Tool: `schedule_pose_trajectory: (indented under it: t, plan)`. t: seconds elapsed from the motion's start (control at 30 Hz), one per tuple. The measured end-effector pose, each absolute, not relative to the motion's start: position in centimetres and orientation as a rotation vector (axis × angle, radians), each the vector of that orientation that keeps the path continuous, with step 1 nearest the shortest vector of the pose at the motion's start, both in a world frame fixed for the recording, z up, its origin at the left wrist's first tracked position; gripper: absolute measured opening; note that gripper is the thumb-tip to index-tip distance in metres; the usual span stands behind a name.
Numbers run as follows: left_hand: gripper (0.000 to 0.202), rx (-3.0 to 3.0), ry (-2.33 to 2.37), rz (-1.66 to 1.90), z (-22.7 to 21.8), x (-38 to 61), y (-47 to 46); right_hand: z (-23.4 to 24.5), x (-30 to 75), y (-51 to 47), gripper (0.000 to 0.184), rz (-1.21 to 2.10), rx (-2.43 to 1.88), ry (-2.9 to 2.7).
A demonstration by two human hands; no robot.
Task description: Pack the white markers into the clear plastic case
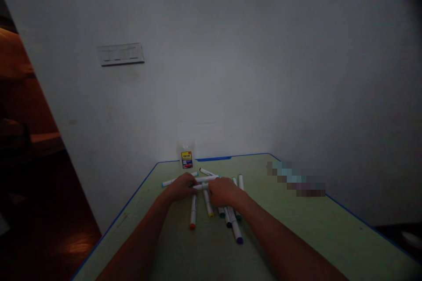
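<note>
My left hand [183, 186] and my right hand [227, 191] are close together over a loose group of white markers. Between them lies a white marker [201, 187], its left end at my left fingertips and its right end in my closed right hand. Just behind it is another marker [207, 179] with a light blue end. An orange-ended marker [193, 215] and a yellow-ended marker [208, 204] point toward me. A purple-ended marker [236, 228] lies below my right wrist, beside several dark- and green-ended ones partly hidden by my right hand.
A clear plastic case [187, 158] with a yellow and blue label stands at the table's back edge against the wall [231, 74]. The pale green table [280, 228] has a blue rim. A blurred-out item [295, 178] lies at right. A switch panel [121, 54] is on the wall.
</note>
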State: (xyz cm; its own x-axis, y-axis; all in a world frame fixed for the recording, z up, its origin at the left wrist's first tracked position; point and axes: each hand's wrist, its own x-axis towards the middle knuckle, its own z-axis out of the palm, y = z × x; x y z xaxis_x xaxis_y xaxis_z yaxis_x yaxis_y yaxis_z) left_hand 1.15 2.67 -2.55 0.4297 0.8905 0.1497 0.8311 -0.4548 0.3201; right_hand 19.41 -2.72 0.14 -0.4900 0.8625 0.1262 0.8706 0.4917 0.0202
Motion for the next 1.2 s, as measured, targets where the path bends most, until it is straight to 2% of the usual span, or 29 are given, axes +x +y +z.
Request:
schedule_pose_trajectory:
  t: [0.43,0.8,1.07,1.13,1.2]
  plan:
    - [0.025,2.472,1.493,0.466,-2.3,1.3,2.4,0.7,19.4,-2.7,0.023,-0.184,-1.565,-2.527]
    - [0.017,2.507,1.400,0.614,-2.6,1.0,2.6,0.1,19.4,-2.1,0.022,-0.235,-1.539,-2.478]
    - [0.013,2.597,1.323,0.908,1.1,2.8,0.5,1.0,19.3,-2.4,0.022,-0.203,-1.558,-2.407]
    - [0.011,2.778,1.216,0.747,2.5,2.8,-0.8,1.5,19.0,-2.3,0.023,-0.198,-1.543,-2.405]
    - [0.013,2.997,1.091,0.408,3.7,2.1,-1.8,2.1,18.8,-2.3,0.022,-0.210,-1.487,-2.419]
